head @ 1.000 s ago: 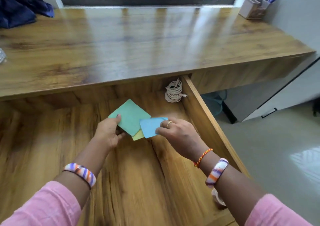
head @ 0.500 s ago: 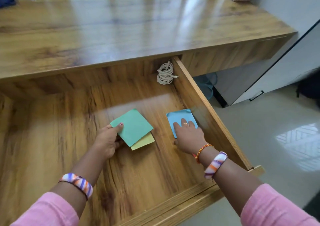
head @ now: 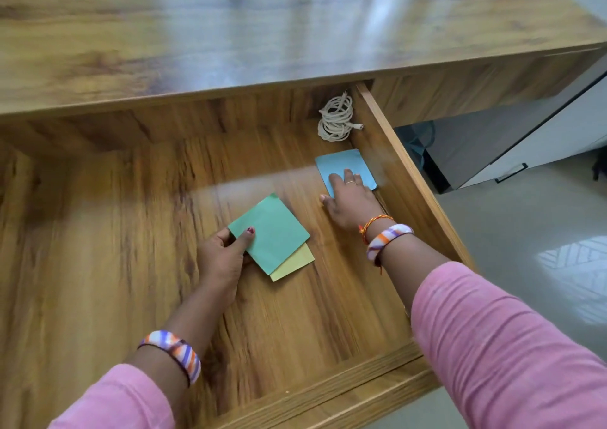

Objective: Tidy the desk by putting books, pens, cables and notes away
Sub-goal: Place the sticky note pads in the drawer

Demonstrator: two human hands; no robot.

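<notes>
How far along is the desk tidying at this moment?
Done: coiled cable lies in the open drawer. In hand: right hand presses the blue note flat; left hand grips the green note over a yellow one. Left: release those, shut the drawer.

An open wooden drawer (head: pixel 410 153) juts out from under the desk top (head: pixel 230 34). A coiled white cable (head: pixel 336 121) lies in the drawer's far right corner. Just in front of it, against the right wall, a blue note (head: pixel 341 164) lies flat under the straight fingers of the right hand (head: pixel 351 200). Near the middle of the drawer floor the left hand (head: pixel 223 258) pinches the left corner of a green note (head: pixel 271 233), thumb on top; a yellow note (head: pixel 295 263) peeks out beneath the green one's near edge. Both wrists wear striped bangles above pink sleeves.
</notes>
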